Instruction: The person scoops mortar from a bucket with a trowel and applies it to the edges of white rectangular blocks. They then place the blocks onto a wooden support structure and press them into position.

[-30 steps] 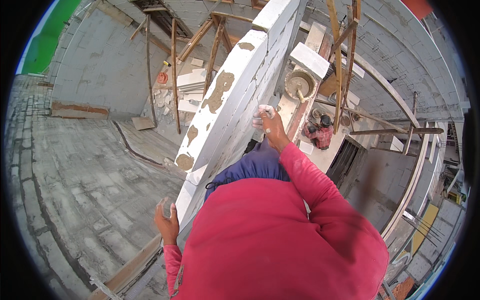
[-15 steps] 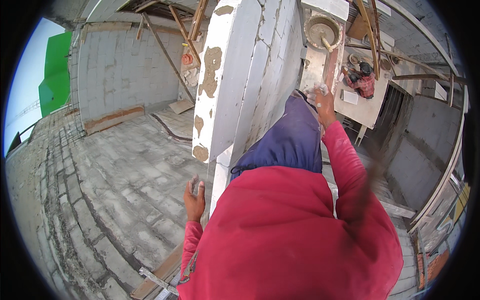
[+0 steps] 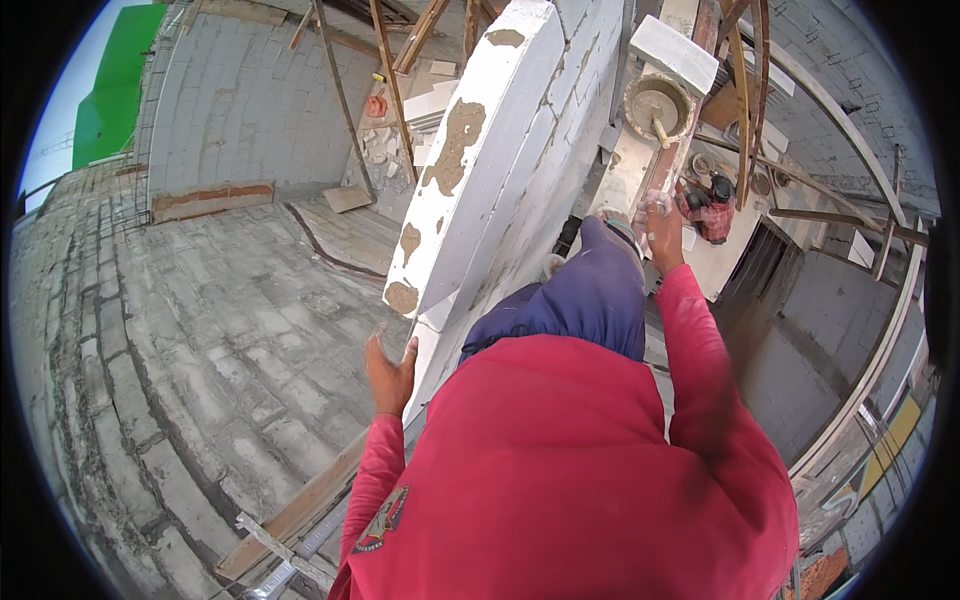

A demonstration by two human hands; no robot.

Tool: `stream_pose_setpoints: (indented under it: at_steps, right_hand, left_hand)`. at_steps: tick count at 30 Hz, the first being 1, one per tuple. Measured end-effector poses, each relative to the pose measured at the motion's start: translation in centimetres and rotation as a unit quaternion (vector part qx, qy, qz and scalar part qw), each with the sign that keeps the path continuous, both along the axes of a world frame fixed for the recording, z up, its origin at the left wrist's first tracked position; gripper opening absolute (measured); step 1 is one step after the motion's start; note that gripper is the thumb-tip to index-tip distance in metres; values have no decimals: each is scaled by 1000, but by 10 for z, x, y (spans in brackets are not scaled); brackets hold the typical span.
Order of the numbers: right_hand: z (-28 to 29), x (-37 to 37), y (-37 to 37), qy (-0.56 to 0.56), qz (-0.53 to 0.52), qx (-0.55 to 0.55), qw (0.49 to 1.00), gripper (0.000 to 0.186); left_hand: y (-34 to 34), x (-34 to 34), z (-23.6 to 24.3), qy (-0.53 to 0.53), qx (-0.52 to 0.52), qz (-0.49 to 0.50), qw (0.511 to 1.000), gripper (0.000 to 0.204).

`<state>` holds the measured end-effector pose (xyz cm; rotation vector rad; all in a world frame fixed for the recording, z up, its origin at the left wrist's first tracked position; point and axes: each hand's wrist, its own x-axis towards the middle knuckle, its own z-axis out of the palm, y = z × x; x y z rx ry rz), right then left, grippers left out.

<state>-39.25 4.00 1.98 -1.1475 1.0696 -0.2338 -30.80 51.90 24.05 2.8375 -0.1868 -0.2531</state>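
My left hand [image 3: 391, 372] is raised beside the near end of a white block wall [image 3: 480, 190], thumb and fingers apart, nothing seen in it. Patches of dried mortar [image 3: 458, 145] mark the wall's top face. On the other side, my right hand [image 3: 663, 232] is held up past my knee, over the edge of a narrow plank platform [image 3: 625, 165]. Its whitened fingers are loosely bent and look apart; I make out no object in them. A round mortar tub [image 3: 657, 107] with a stick-like handle leaning in it stands farther along the platform.
A loose white block [image 3: 674, 54] lies beyond the tub. Below on the right, a person in a checked shirt [image 3: 712, 215] crouches by a light board. Wooden props [image 3: 393, 85] stand at the far left. A wooden plank [image 3: 290, 510] and metal bars [image 3: 285, 560] lie near my left elbow.
My left hand has moved up and closer to the wall's near end. My right hand has shifted slightly right and down in the view. The whole view has tilted, showing more beyond the tub.
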Motion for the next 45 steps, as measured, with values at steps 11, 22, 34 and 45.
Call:
stream_pose_setpoints:
  at_steps: [11,22,34,45]
  right_hand:
    - [-30,4,1,4,191,-171,966,26]
    - [34,35,18,37,286,-285,914,32]
    - [128,177,50,-49,153,-29,987,42]
    - [144,254,39,-30,137,15,990,63]
  left_hand:
    - [21,-38,-13,-10,-57,40,998,52]
    - [-13,51,-15,-13,-209,12,978,45]
    - [-120,190,-46,109,-227,-133,959,51]
    - [-126,209,-38,155,-201,-139,957,56]
